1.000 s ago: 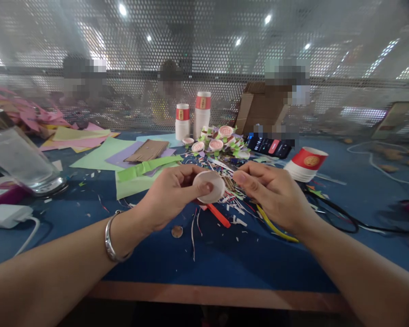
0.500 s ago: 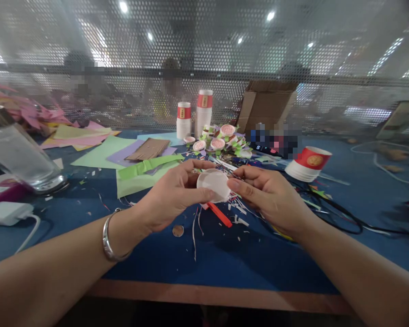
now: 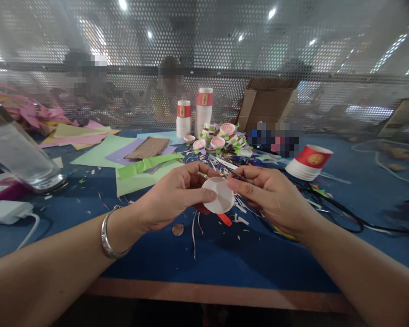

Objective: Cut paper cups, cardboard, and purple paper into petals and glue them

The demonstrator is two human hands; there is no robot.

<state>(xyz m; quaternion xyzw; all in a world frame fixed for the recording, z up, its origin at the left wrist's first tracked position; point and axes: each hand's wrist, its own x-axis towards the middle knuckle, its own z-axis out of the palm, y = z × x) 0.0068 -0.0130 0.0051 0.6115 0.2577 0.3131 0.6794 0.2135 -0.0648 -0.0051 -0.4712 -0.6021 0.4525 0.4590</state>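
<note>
My left hand (image 3: 173,195) pinches a small round white paper-cup bottom (image 3: 219,195), thumb on its face, above the blue table (image 3: 225,259). My right hand (image 3: 269,195) is closed just right of the disc, its thumb touching the disc's edge, and a thin dark tip (image 3: 236,174) pokes out above its fingers; what it grips is mostly hidden. Under the hands lie paper scraps and a red-orange strip (image 3: 224,219). A silver bangle (image 3: 107,236) sits on my left wrist.
Green paper sheets (image 3: 139,175), stacked red-and-white cups (image 3: 308,161), two cup stacks (image 3: 197,111), a pile of decorated cup bottoms (image 3: 221,138), a glass jar (image 3: 17,154), a white charger (image 3: 5,211) and black cables (image 3: 341,213) lie around. A perforated screen stands behind, people beyond it.
My right hand has closed in from a gap to touch the disc's right edge. The disc has tilted and dropped slightly; the left hand keeps its pinch.
</note>
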